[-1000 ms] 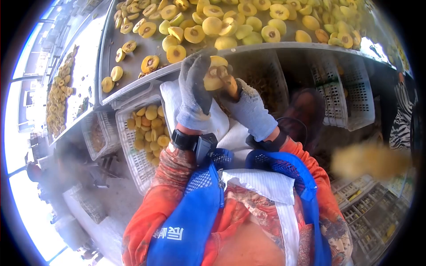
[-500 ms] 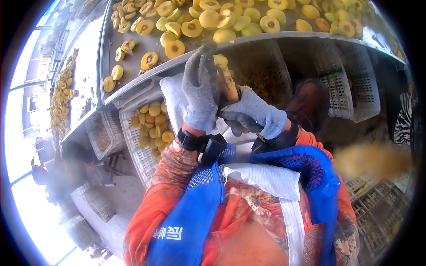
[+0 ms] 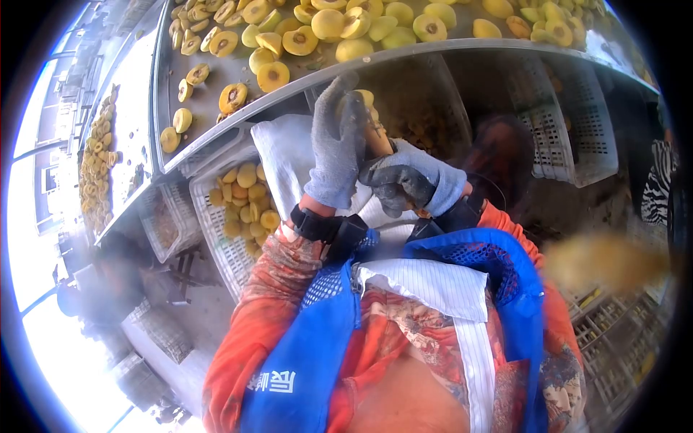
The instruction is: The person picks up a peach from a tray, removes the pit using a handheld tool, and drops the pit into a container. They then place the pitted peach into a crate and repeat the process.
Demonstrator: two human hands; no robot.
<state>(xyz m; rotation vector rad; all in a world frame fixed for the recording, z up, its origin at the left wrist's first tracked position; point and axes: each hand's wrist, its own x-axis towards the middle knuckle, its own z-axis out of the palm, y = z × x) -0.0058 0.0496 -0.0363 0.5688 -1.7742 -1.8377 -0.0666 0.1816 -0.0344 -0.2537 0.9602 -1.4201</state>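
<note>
My left hand (image 3: 336, 148), in a grey work glove, is raised just in front of the metal table edge. Its fingers curl round a yellow peach (image 3: 367, 98), mostly hidden behind them. Close against it, my right hand (image 3: 413, 179), also gloved with a dark palm, is closed in a fist round a tool with a tan, wood-like handle (image 3: 377, 141). The working end of this tool is hidden at the fruit. Beyond the hands, many halved peaches (image 3: 299, 41) lie on the metal table (image 3: 289, 68), several showing brown centres.
A white crate (image 3: 214, 249) of peach halves stands below left, beside a white sack (image 3: 285, 148). Under the table are more crates (image 3: 552, 133) and a bin of brownish pieces (image 3: 426, 130). Stacked crates (image 3: 613, 339) sit at lower right. A blurred yellowish smear (image 3: 606, 263) covers part of the view.
The table and its fruit sit slightly higher and further left in view. Both hands stay together at the peach; the right fist has turned a little, its fingers showing more.
</note>
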